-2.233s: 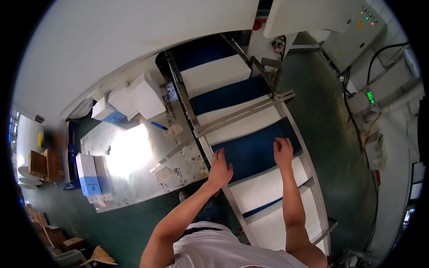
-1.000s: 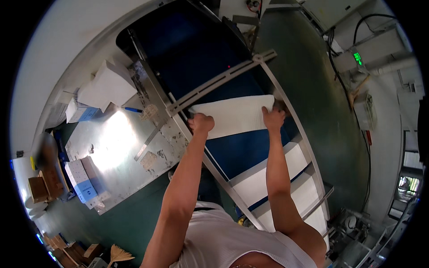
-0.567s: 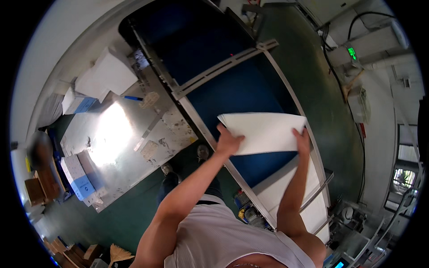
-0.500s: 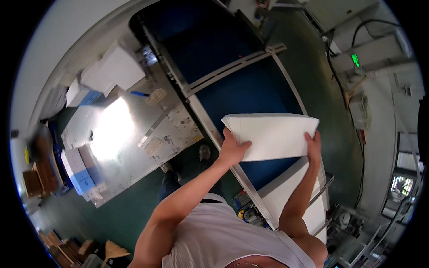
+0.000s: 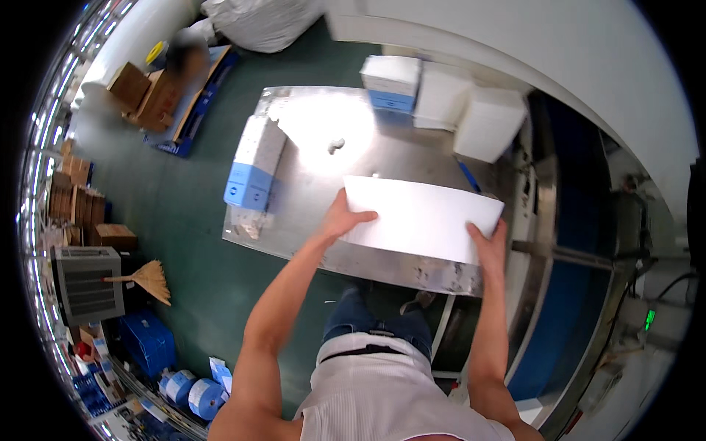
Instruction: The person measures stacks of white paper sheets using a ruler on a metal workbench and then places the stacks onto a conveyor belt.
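A thick stack of white sheets (image 5: 421, 222) is gripped at its two ends, over the shiny metal table (image 5: 353, 253). My left hand (image 5: 346, 217) is closed round its left end, thumb lying on top. At the right end my right hand (image 5: 490, 245) clasps it the same way, the other fingers partly hidden underneath. Whether the stack touches the tabletop, I cannot tell. Just beyond it lies a slim blue pen-like tool (image 5: 468, 175). White stacks (image 5: 490, 123) stand at the table's far right, beside a white-and-blue package (image 5: 391, 82).
Another white-and-blue package (image 5: 254, 165) sits at the table's left edge. To the right runs a blue conveyor belt (image 5: 562, 323) with a metal frame. Cardboard boxes on a blue pallet (image 5: 180, 136), a straw broom (image 5: 148, 281) and blue rolls (image 5: 206, 397) are on the left.
My body has turned left, from the conveyor to the metal table. Both hands have carried the stack of white sheets off the belt and over the table.
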The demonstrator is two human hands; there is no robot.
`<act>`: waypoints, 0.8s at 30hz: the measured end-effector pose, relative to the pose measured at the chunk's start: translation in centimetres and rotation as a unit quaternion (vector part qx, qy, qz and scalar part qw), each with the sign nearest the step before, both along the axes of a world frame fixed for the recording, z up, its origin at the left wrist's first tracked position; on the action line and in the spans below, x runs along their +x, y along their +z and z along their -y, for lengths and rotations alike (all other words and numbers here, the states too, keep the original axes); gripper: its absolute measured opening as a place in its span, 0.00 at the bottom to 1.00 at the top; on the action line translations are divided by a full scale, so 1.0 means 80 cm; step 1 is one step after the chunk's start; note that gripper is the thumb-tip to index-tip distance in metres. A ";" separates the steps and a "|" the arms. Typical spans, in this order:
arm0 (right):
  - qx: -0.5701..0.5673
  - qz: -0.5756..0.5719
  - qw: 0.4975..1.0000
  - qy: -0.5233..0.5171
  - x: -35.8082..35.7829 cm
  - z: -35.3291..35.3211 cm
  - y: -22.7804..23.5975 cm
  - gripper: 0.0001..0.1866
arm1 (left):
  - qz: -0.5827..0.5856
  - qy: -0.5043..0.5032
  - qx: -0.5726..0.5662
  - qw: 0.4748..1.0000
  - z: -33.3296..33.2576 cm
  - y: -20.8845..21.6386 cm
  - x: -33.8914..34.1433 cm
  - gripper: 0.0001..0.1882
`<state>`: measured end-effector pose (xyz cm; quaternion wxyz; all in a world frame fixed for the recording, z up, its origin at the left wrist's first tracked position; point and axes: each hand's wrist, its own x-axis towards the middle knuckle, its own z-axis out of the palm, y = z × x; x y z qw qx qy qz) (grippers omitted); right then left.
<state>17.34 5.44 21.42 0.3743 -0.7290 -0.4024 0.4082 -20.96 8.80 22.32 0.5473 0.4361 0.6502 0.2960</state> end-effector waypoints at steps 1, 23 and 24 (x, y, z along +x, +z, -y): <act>-0.020 0.004 1.000 0.016 -0.049 -0.028 -0.026 0.52 | -0.018 0.007 -0.004 1.000 -0.017 -0.009 -0.042 0.48; -0.097 -0.171 0.979 0.058 -0.351 -0.081 -0.216 0.41 | -0.400 -0.201 0.285 0.848 -0.046 -0.132 -0.164 0.42; -0.098 -0.208 0.971 0.058 -0.346 -0.077 -0.220 0.41 | -0.366 -0.296 0.292 0.832 -0.051 -0.126 -0.134 0.37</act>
